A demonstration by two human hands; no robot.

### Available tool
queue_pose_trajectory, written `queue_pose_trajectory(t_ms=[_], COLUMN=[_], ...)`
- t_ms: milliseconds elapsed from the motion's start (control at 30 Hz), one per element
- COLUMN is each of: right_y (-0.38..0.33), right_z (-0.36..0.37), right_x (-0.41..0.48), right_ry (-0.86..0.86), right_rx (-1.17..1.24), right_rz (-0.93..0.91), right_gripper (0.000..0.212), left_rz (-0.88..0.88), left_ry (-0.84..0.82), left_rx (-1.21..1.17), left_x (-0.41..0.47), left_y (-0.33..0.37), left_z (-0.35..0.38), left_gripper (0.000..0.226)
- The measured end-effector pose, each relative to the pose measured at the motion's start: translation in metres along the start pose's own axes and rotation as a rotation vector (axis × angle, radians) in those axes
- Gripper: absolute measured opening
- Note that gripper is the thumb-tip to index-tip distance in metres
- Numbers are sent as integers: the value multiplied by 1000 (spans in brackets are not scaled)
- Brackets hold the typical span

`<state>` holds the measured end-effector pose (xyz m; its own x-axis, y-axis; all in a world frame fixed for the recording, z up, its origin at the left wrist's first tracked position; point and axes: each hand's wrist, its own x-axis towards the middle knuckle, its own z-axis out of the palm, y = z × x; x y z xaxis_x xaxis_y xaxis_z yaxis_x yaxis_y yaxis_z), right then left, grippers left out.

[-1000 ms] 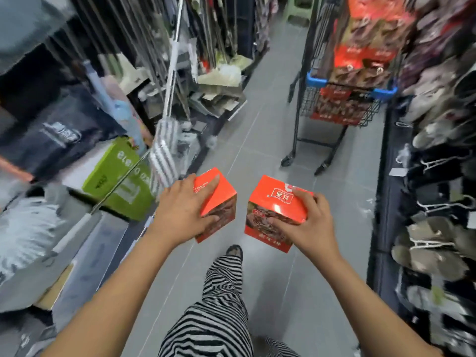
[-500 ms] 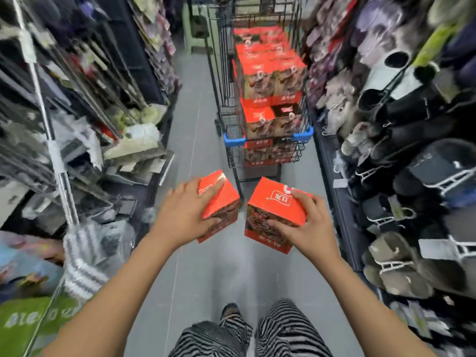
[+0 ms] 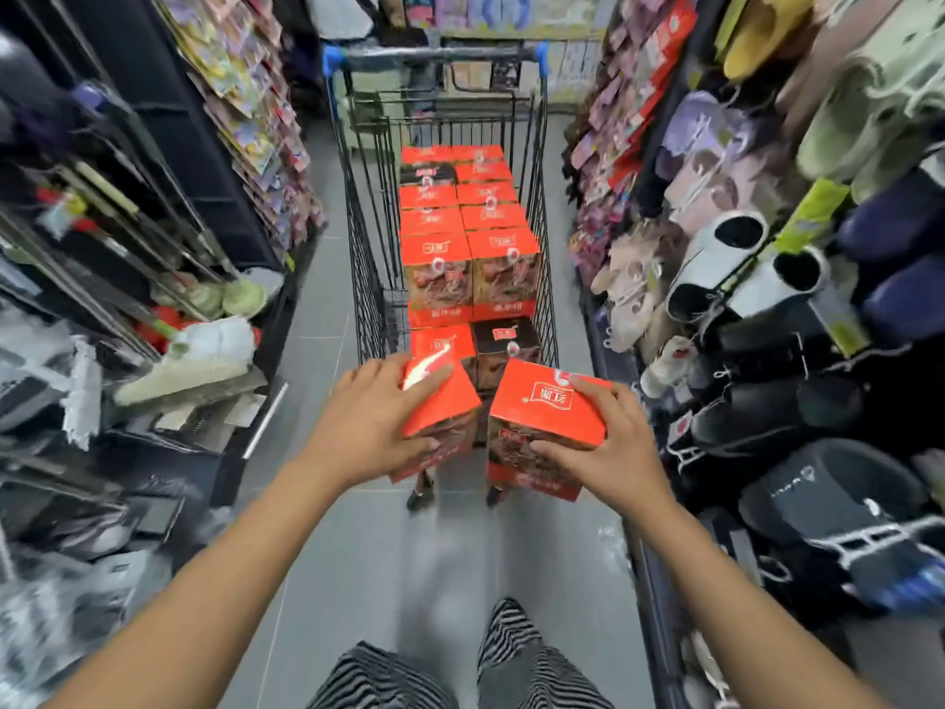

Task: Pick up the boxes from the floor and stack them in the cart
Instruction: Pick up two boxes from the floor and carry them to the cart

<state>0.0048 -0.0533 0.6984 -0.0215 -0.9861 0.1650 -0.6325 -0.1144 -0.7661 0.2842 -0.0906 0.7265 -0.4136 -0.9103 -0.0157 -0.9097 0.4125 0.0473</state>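
Note:
My left hand (image 3: 376, 417) grips a red box (image 3: 445, 401) from its top and side, tilted a little. My right hand (image 3: 606, 442) holds a second red box (image 3: 544, 417) with white lettering on its lid. Both boxes hover side by side just before the near end of a black wire cart (image 3: 365, 278). Inside the cart, several matching red boxes (image 3: 470, 232) are stacked in two rows, with a lower layer (image 3: 445, 342) at the near end.
The aisle is narrow, with grey tiled floor (image 3: 317, 350). Mops and cleaning goods (image 3: 194, 360) jut out from the left shelves. Slippers (image 3: 716, 258) hang on the right racks. The cart's blue-capped handle (image 3: 440, 53) is at the far end. My striped trouser legs (image 3: 511, 657) are below.
I have turned and stepped up to the cart, which now fills the centre of view. Both hands carried their boxes forward to the cart's near end.

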Motion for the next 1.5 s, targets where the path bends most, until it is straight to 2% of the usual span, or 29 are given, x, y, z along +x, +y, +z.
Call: queue_pose_trajectory(t_ms=[300,433,633,833,1033,1200,1300,1400,1467,1500], right_y=[29,38,52,69,79,88,88,84,83,83], right_z=[-6,5,16,26,39,49,51,54,58,61], right_x=[115,153,196,222,242,255,262,271,275,276], right_ry=[-68,-96,-167,-243,-315,-420,-498,-465,-461,-461], right_rx=[-40,-61,-90,-65,-6,-15,82,285,390,430], right_rz=[-91,-70,-56,-87,-67,31,126,280,349,366], right_gripper=[78,79,82,83,79,87,98,101,100,100], left_rz=[44,93,143,213,167,10,-264,-627,-771,-804], left_ry=[-11,-64,-87,-31,-1,-32,2,30,41,43], left_rx=[17,13,30,83,91,47,-220,-821,-1232,-1351], left_x=[90,126,167,189,196,199,197,203,210,213], left_y=[-15,-33,-57,-73,-74,-79,-72,-71,-73,-72], left_z=[4,12,23,43,56,67,71,76,81,82], left_gripper=[84,83,84,86,88,81,81,95,105,107])
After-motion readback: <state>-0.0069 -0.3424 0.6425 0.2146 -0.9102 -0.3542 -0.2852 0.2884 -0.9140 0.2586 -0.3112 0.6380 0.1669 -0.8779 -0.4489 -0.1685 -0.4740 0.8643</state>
